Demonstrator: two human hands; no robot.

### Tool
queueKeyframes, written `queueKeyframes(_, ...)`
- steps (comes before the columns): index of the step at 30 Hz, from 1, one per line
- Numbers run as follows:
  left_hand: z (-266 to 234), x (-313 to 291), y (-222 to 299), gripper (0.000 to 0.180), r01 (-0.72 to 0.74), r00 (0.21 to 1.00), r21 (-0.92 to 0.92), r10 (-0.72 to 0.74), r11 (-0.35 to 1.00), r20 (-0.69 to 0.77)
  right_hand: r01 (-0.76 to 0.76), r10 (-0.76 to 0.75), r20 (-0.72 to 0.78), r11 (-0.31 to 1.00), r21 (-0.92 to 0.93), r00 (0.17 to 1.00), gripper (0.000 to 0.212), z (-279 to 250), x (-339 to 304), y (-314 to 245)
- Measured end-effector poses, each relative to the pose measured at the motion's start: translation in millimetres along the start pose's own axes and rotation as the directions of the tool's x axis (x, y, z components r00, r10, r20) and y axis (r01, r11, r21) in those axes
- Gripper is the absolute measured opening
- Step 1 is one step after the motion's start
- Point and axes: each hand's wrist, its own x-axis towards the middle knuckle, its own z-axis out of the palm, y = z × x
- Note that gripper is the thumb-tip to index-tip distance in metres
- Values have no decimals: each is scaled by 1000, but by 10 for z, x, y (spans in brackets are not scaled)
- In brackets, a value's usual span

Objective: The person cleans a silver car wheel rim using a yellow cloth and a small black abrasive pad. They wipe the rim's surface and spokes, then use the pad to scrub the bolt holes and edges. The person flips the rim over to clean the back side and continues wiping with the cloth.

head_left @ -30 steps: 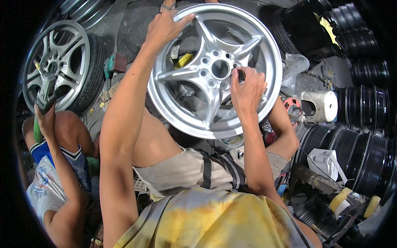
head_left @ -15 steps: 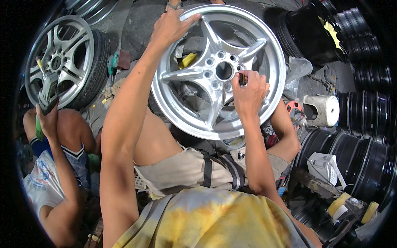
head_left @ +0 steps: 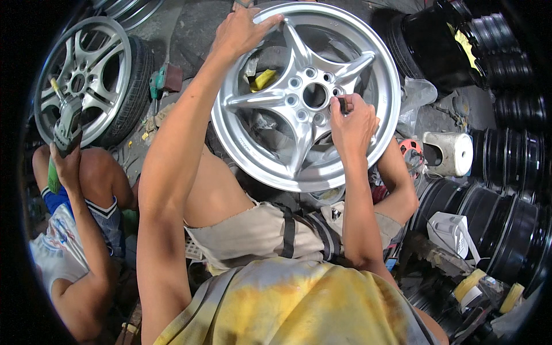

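A silver five-spoke alloy wheel (head_left: 299, 123) stands tilted against my knees, its face toward me. My left hand (head_left: 241, 31) grips the wheel's top rim and steadies it. My right hand (head_left: 352, 123) pinches a small dark tool (head_left: 343, 105) and presses it against the hub by a bolt hole, just right of the centre bore (head_left: 314, 95). A yellow rag (head_left: 263, 79) shows through the spokes behind the wheel.
Another person sits at the left, a hand (head_left: 64, 164) holding a power tool (head_left: 68, 123) by a silver wheel in its tyre (head_left: 86, 80). Black rims (head_left: 506, 190) are stacked at the right, beside a white cylinder (head_left: 451, 154), a white box (head_left: 454, 233) and tape rolls (head_left: 468, 284).
My right hand has slid up a little with the tool toward the hub. My left hand stays on the rim. The view has shifted slightly.
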Motion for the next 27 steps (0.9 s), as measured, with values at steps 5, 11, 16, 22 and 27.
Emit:
queueKeyframes(5, -191, -157, 323, 47, 26, 999, -67, -28, 997, -30, -120, 118, 59, 992, 33, 991, 25, -28, 91, 10)
queueKeyframes(11, -208, -180, 308, 56, -9, 999, -119, 3, 993, -45, -130, 127, 48, 990, 49, 991, 28, -20, 80, 8)
queueKeyframes(16, -195, -202, 314, 54, -18, 997, -77, 13, 997, -70, -136, 134, 124, 991, 10, 983, 27, -49, 11, 53)
queueKeyframes(22, -276, -217, 366, 54, 22, 999, -149, -16, 989, 39, -117, 112, 87, 992, 56, 990, 27, -11, 93, 31)
queueKeyframes(27, -184, -219, 332, 53, -23, 997, -118, 14, 993, -75, -68, 65, 45, 995, 75, 997, 26, 0, 102, 55)
